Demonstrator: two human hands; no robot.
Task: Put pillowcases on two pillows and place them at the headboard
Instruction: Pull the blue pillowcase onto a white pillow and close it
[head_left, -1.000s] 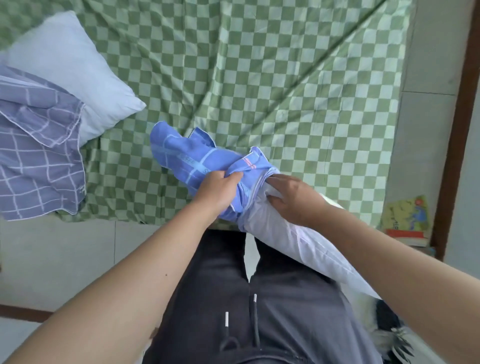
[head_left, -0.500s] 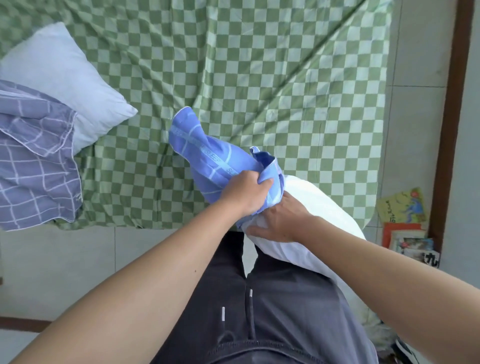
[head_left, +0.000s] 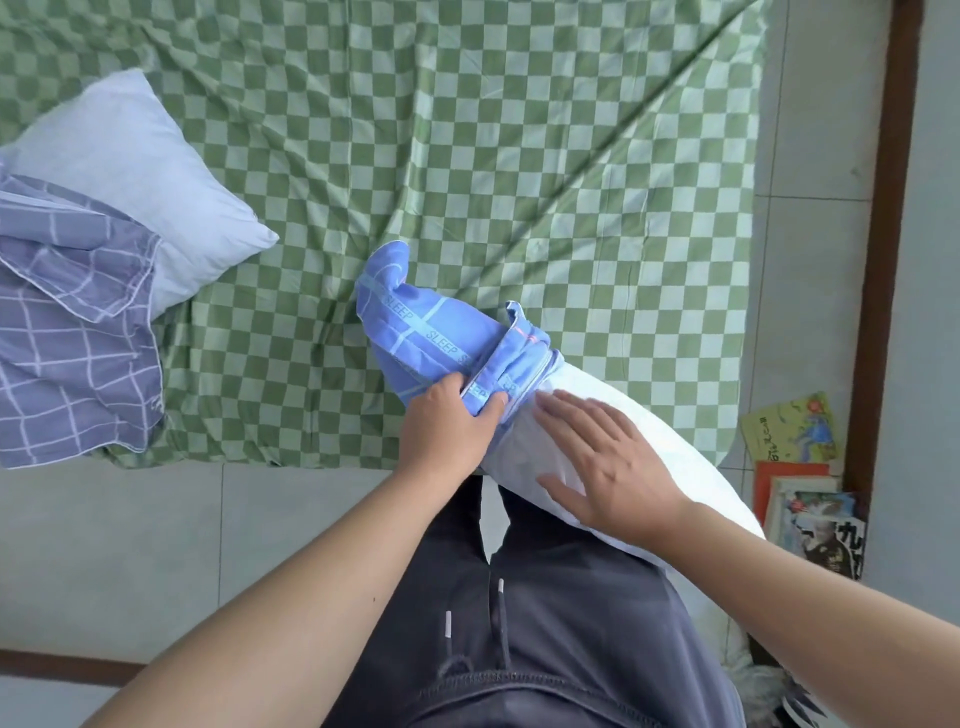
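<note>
Nearest the camera the person stands at the bed's edge in dark trousers (head_left: 545, 623), both forearms reaching forward; the right hand (head_left: 608, 457) lies flat with straight, spread fingers on the bare white pillow (head_left: 649, 441), pressing it rather than gripping; the left hand (head_left: 447, 421) is curled round the bunched opening of the blue pillowcase (head_left: 415, 322), pinching the hem between thumb and fingers. The pillow slants from beside the person's right hip up onto the bed, and only its far end is inside the case, whose loose corner flops beyond; so the step in hand looks to be the sleeving of the first pillow, barely begun. The next move probably calls for the left hand to drag the hem down the pillow toward the body while the right steadies or feeds it, then a shake to seat the corners. Farther off, on the green checked sheet (head_left: 519, 156), a second bare pillow (head_left: 140, 171) lies at the left, a purple grid pillowcase (head_left: 67, 343) overlapping its near side, not yet fitted; books (head_left: 795, 467) lie on the floor at the right.
</note>
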